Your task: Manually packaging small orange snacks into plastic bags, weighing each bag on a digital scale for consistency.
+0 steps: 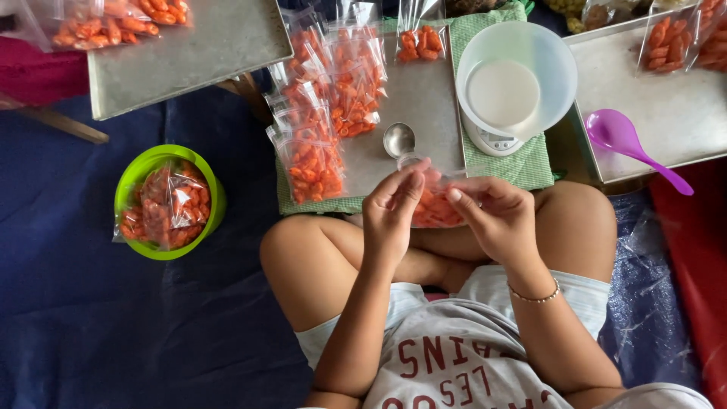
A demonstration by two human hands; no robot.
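Observation:
A small clear plastic bag of orange snacks point(435, 207) is held over my crossed legs by both hands. My left hand point(390, 212) pinches its top left edge. My right hand point(496, 216), with a bead bracelet on the wrist, grips the top right edge. Just beyond the bag a metal spoon point(399, 140) lies on a steel tray point(424, 98). Several filled snack bags point(322, 98) are piled on the tray's left side.
A white bowl point(517, 76) stands on a small kitchen scale point(491, 140) over a green checked cloth point(530, 167). A green bowl point(168, 201) with filled bags sits at left. A purple spoon point(625, 140) lies on the right tray point(666, 106). Another tray point(189, 53) is at top left.

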